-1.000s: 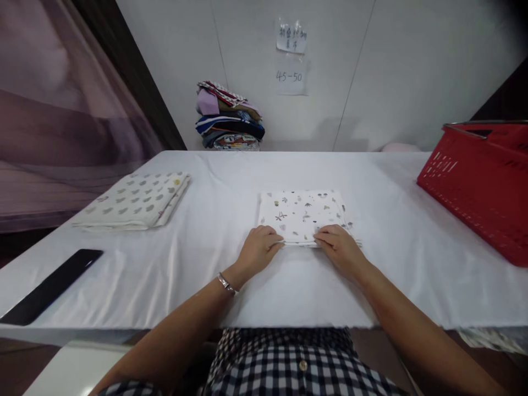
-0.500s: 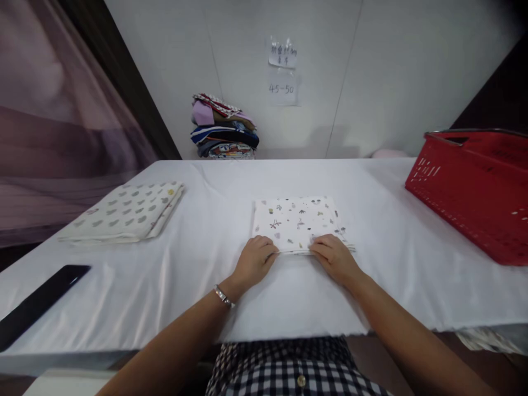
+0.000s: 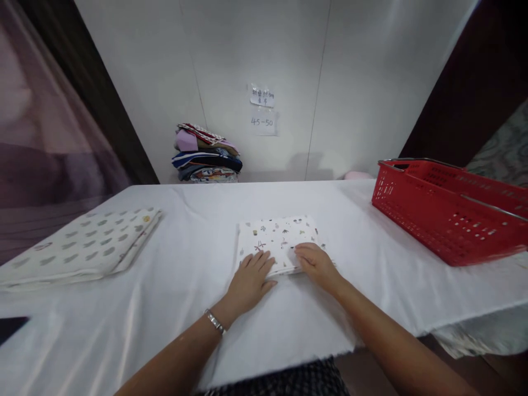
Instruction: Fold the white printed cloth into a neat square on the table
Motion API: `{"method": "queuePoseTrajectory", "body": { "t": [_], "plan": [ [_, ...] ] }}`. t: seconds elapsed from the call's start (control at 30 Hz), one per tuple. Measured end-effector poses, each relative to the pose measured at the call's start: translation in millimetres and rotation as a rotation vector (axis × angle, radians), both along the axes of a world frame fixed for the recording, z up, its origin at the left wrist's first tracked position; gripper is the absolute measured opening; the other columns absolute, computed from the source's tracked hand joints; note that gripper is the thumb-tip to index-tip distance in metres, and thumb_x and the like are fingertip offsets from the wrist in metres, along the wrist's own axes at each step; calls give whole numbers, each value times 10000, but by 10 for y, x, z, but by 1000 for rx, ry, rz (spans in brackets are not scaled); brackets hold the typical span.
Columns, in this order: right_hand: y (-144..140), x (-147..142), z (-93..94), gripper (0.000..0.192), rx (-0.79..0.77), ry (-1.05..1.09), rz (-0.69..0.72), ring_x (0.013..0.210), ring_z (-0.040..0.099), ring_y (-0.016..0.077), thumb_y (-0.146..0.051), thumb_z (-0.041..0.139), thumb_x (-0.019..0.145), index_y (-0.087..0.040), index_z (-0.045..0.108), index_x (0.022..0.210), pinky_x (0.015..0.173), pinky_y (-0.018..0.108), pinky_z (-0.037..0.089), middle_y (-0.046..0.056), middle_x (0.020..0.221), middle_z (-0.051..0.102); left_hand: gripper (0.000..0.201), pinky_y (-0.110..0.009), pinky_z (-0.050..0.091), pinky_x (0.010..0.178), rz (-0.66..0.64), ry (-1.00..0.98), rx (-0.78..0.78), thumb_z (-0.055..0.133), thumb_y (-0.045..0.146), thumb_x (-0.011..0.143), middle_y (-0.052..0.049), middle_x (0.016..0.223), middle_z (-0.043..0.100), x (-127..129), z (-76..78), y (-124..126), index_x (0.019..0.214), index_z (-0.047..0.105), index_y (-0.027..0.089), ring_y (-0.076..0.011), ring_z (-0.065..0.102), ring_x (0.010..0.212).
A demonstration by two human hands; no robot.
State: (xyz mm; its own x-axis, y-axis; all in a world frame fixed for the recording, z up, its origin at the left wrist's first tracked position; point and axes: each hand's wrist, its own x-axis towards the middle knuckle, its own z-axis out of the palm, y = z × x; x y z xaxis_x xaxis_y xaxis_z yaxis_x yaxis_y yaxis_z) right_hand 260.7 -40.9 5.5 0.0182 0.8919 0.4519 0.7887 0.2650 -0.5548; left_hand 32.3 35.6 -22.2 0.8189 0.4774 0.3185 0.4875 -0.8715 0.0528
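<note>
On the bench, centrally, lies a folded cloth, probably light, soft and floppy, best held through all layers at opposite edges. Left hand rests spread on it; right hand touches it, grip unclear.

A shiny silver-coloured bracelet circles the left wrist; at the bottom edge shows a dark checked garment, slightly blurred.

The left hand has spread onto the folded cloth, the right hand apparently farther over it.
</note>
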Motion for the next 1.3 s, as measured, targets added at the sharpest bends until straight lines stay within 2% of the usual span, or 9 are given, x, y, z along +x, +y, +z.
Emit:
{"method": "queuePoseTrajectory", "body": {
  "t": [0.13, 0.3, 0.5, 0.67, 0.77, 0.9, 1.0, 1.13, 1.3],
  "plan": [
    [215, 172, 2, 425, -147, -259, -150, 1319, 280, 263, -317, 465, 847, -154, 521, 1236, 1067, 439, 244, 126, 1397, 390, 541, -457, 222, 1079, 5, 15, -24, 393, 495, 885, -86, 1425, 362, -23, 4, -29, 1346, 373, 213, -251, 301, 1318],
    [309, 311, -74, 507, -498, -428, -238, 1366, 146, 291, -438, 371, 876, -150, 458, 1285, 1058, 457, 207, 134, 1469, 259, 570, -453, 211, 1085, 15, 15, -202, 354, 559, 874, -66, 1439, 341, -38, 153, -59, 1346, 383, 240, -247, 266, 1337],
    [506, 263, 39, 575, -461, -476, -307, 1376, 99, 282, -469, 355, 878, -149, 369, 1355, 1077, 498, 80, 136, 1488, 203, 524, -464, 182, 1088, 181, -83, -350, 317, 553, 886, -57, 1441, 339, 137, 457, 217, 1295, 452, 254, -244, 213, 1358],
    [807, 436, -91, 615, -385, -378, -267, 1377, 96, 272, -477, 401, 859, -132, 345, 1365, 1083, 470, 137, 135, 1486, 211, 531, -529, 144, 1071, 365, -65, -330, 411, 501, 860, -106, 1456, 298, 242, 209, 487, 1301, 435, 207, -285, 167, 1366],
    [878, 560, -260, 656, -448, -278, -253, 1383, 68, 257, -514, 394, 849, -123, 335, 1373, 1096, 413, 162, 115, 1498, 177, 552, -518, 169, 1066, 370, -88, -364, 357, 532, 869, -77, 1474, 263, 218, 36, 519, 1333, 388, 234, -263, 141, 1375],
    [882, 616, -340, 691, -457, -198, -236, 1383, 42, 266, -523, 402, 836, -92, 336, 1373, 1108, 412, 144, 120, 1504, 148, 537, -508, 193, 1062, 360, -124, -401, 374, 533, 861, -63, 1475, 264, 188, 20, 488, 1315, 410, 247, -258, 136, 1376],
    [881, 650, -309, 656, -430, -65, -236, 1383, 78, 248, -505, 427, 827, -113, 378, 1350, 1114, 413, 141, 108, 1500, 171, 521, -468, 201, 1075, 376, -206, -452, 403, 503, 857, -73, 1482, 244, 166, 72, 521, 1297, 431, 225, -251, 134, 1377],
    [878, 753, -248, 592, -433, 192, -379, 1335, 273, 232, -449, 445, 830, -150, 400, 1338, 1104, 377, 199, 101, 1453, 308, 623, -400, 216, 1085, 597, -372, -542, 400, 507, 852, -157, 1477, 220, 140, 130, 725, 1332, 369, 112, -267, 178, 1366],
    [910, 849, -202, 758, -515, 237, -443, 1201, 462, 280, -470, 544, 769, -155, 284, 1408, 1025, 395, 327, 131, 1355, 450, 685, -402, 309, 1026, 780, -418, -722, 439, 525, 817, -184, 1410, 352, 186, 206, 1069, 1345, 315, 107, -294, 346, 1292]
  ]
}}
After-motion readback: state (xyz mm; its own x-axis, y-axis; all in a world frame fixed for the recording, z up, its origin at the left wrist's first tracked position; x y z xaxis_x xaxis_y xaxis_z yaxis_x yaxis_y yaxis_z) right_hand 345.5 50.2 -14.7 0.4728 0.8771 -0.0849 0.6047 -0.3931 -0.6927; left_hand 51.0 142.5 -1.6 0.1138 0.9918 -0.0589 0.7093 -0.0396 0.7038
